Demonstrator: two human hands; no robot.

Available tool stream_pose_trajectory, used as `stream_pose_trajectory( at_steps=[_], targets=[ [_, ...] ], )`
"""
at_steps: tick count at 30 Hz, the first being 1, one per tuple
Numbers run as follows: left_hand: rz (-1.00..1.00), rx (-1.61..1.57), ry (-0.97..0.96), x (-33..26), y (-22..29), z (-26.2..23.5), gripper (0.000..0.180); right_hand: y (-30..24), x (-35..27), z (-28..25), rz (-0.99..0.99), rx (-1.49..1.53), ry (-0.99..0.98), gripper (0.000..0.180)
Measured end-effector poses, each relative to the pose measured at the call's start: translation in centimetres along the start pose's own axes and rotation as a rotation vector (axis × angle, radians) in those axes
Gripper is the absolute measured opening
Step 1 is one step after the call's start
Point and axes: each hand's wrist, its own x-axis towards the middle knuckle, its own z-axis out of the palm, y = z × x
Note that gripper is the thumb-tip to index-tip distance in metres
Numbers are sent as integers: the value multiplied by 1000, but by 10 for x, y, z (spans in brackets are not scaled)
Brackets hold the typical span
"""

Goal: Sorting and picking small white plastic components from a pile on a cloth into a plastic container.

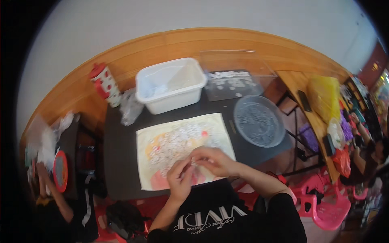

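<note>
Hands [215,161] pinch an indistinct small piece [192,159] above rectangular cloth [216,120] strewn with white bits [178,139].

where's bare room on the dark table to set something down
Bare: table left of the cloth, in front of the plastic bag; thinner strip between cloth and white tub. Crowded: back, with tumbler and clear box; right, with round tray; cloth, under white pieces.

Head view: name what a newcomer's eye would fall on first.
The big white tub stands out, at the back of the dark table. In front of it lies a pale cloth strewn with small white pieces. A bright yellow bag at far right and a pink chair at lower right add strong colour.
</note>
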Motion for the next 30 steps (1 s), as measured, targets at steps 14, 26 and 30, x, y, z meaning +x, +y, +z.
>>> stream_pose_trajectory(
  at_steps=[14,26,30],
  targets=[
    [-263,-282,-103,-16,-9,0,8,11,-78,-173,217,-859,426,15],
    [-301,-188,-69,-19,-9,-6,7,33,-51,-146,313,-1270,17,12],
    [-356,-345,-114,-15,-12,-2,9,33,-56,-151,307,-1325,-25,11]
  ],
)
